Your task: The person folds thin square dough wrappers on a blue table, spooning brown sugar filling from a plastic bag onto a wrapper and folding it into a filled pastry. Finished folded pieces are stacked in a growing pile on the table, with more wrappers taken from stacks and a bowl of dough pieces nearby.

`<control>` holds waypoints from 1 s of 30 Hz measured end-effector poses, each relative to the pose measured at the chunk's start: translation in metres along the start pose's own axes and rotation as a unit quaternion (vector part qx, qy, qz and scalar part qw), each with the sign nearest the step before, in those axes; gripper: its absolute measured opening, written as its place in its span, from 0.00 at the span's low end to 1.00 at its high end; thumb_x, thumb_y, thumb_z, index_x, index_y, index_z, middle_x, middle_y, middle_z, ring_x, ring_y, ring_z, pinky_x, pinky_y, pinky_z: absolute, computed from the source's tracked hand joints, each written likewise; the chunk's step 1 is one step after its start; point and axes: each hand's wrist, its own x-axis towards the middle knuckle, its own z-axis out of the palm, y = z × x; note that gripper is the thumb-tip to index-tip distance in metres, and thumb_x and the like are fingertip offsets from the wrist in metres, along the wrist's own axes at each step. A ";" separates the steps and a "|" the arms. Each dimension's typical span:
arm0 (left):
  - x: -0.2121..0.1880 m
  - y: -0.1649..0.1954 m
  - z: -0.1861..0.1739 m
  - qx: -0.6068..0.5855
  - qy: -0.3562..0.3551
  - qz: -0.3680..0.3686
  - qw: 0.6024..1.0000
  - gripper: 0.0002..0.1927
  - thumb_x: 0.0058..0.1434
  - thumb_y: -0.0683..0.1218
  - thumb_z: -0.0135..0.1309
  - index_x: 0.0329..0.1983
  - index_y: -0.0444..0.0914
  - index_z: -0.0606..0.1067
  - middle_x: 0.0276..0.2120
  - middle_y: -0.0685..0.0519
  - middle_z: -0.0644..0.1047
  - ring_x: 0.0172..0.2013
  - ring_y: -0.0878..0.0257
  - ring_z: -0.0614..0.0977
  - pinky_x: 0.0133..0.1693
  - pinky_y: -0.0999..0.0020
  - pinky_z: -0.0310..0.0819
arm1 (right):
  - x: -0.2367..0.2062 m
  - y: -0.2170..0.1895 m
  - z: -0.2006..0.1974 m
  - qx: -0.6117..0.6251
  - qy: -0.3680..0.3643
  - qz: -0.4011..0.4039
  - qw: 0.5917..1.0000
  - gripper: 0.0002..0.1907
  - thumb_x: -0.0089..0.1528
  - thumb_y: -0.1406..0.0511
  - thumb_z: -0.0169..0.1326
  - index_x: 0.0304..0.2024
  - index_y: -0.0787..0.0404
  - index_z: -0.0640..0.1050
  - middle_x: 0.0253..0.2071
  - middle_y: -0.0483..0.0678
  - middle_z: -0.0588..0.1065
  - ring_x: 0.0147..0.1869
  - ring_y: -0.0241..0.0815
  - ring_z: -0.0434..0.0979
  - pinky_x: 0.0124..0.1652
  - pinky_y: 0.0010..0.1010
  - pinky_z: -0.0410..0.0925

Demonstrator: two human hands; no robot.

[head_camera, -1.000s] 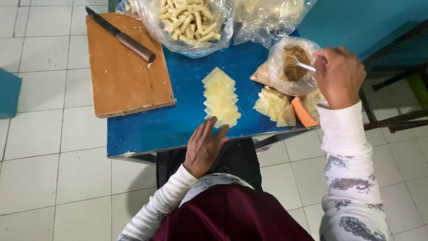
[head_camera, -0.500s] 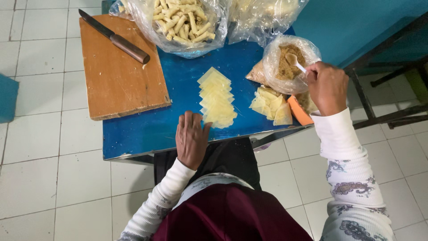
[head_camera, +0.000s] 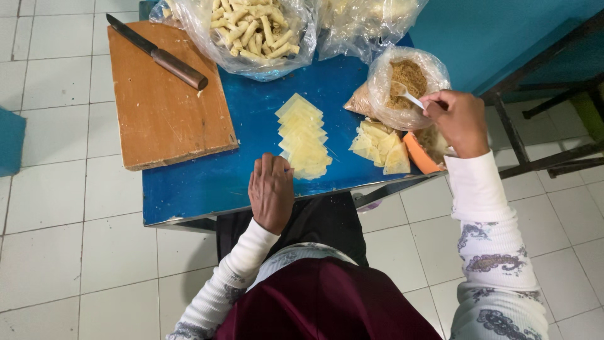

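You have one white spoon pinched in your right hand, its bowl dipped into the one clear bag of brown crumbly filling on the blue surface. Two piles of pale yellow wrappers lie there, one knife on one cutting board. Your left hand rests flat, fingers together, holding nothing; two further bags are cut off at the top edge.

Right hand spoon in filling bag.
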 end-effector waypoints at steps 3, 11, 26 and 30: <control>0.000 -0.001 0.001 -0.013 0.017 0.022 1.000 0.06 0.60 0.38 0.57 0.34 0.36 0.71 0.35 0.47 0.69 0.39 0.50 0.73 0.42 0.56 0.69 | -0.007 -0.001 -0.008 0.025 0.004 0.053 0.998 0.10 0.65 0.67 0.59 0.48 0.60 0.85 0.34 0.46 0.82 0.33 0.29 0.75 0.34 0.23 0.66; -0.001 -0.001 0.003 -0.072 0.021 0.049 0.996 0.05 0.60 0.34 0.54 0.35 0.33 0.69 0.38 0.44 0.72 0.39 0.47 0.74 0.40 0.54 0.71 | -0.032 -0.005 -0.015 0.167 0.027 0.060 0.984 0.10 0.69 0.71 0.57 0.52 0.67 0.83 0.36 0.46 0.80 0.39 0.27 0.75 0.39 0.19 0.65; 0.000 0.005 -0.002 -0.206 0.007 -0.038 0.978 0.15 0.58 0.30 0.53 0.48 0.30 0.68 0.49 0.39 0.68 0.37 0.49 0.82 0.33 0.60 0.79 | -0.087 -0.080 0.080 0.163 -0.187 -0.069 0.966 0.07 0.65 0.69 0.57 0.44 0.65 0.82 0.33 0.45 0.80 0.35 0.34 0.76 0.37 0.28 0.69; -0.002 0.003 0.003 -0.170 0.019 -0.014 0.985 0.10 0.59 0.29 0.54 0.43 0.27 0.70 0.50 0.38 0.65 0.39 0.47 0.81 0.34 0.60 0.79 | -0.088 -0.088 0.079 0.061 -0.107 -0.212 0.969 0.06 0.62 0.70 0.59 0.42 0.64 0.81 0.35 0.49 0.77 0.40 0.45 0.76 0.40 0.34 0.68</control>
